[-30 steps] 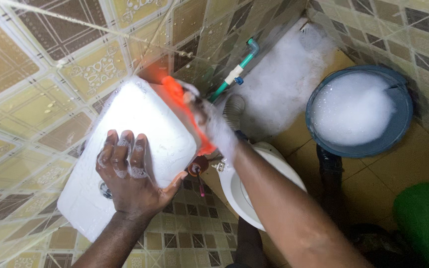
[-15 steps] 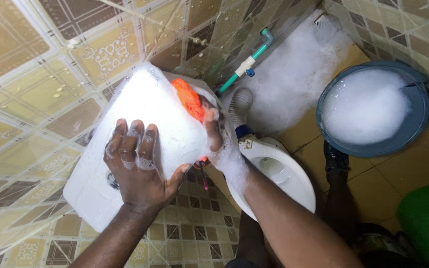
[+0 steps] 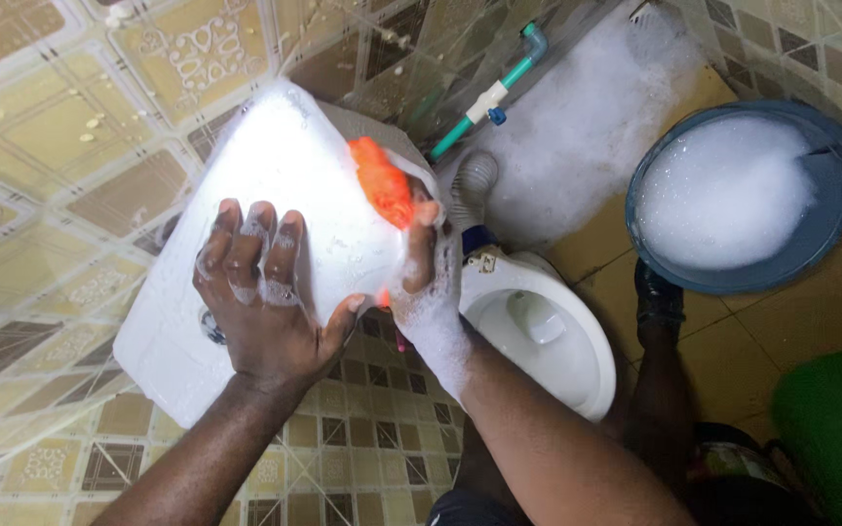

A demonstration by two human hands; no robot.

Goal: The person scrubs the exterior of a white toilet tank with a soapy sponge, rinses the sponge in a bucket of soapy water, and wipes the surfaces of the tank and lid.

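Observation:
A white toilet cistern [image 3: 275,175] is mounted against the patterned tiled wall. My left hand [image 3: 263,307] lies flat on its lid, fingers spread and streaked with foam. My right hand [image 3: 426,282], covered in suds, grips an orange sponge [image 3: 382,182] and presses it against the cistern's right edge.
A white toilet bowl [image 3: 577,351] stands below the cistern. A blue bucket [image 3: 821,244] full of foam sits on the tiled floor at the right, with more foam [image 3: 587,117] in the corner. A green pipe [image 3: 499,83] runs down the wall. A green container [image 3: 830,429] is at the lower right.
My right hand has slid the orange sponge down along the cistern's right edge toward me. My left hand has stayed flat on the lid. The view has shifted slightly.

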